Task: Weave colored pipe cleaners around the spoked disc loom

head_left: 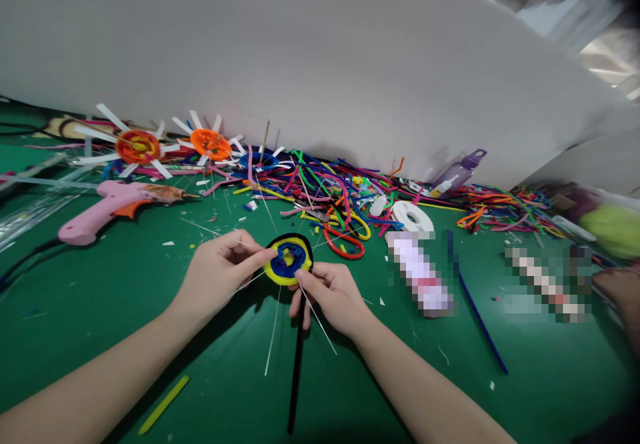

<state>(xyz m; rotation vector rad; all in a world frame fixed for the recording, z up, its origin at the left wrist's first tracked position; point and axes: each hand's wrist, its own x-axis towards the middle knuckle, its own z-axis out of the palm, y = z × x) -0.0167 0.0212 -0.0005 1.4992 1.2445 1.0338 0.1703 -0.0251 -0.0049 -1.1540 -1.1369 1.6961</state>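
A small round woven disc of pipe cleaners (286,272) is held above the green table, blue with a bit of yellow at its middle and a yellow ring around. Thin pale spokes stick out from it. A black pipe cleaner (296,377) curves over the disc's upper edge, and its loose tail hangs down past my right fingers. My left hand (225,264) is closed, pinching the disc's left side, thumb on top. On the lower right rim, my right hand (330,294) grips it between thumb and fingers, some fingertips hidden underneath.
A pink glue gun (107,209) lies at left. Behind are finished-looking wheels (139,147), a heap of pipe cleaners (320,184), scissors (345,243), a white spool (413,217) and a purple bottle (459,172). Another person's hand (617,297) is at far right.
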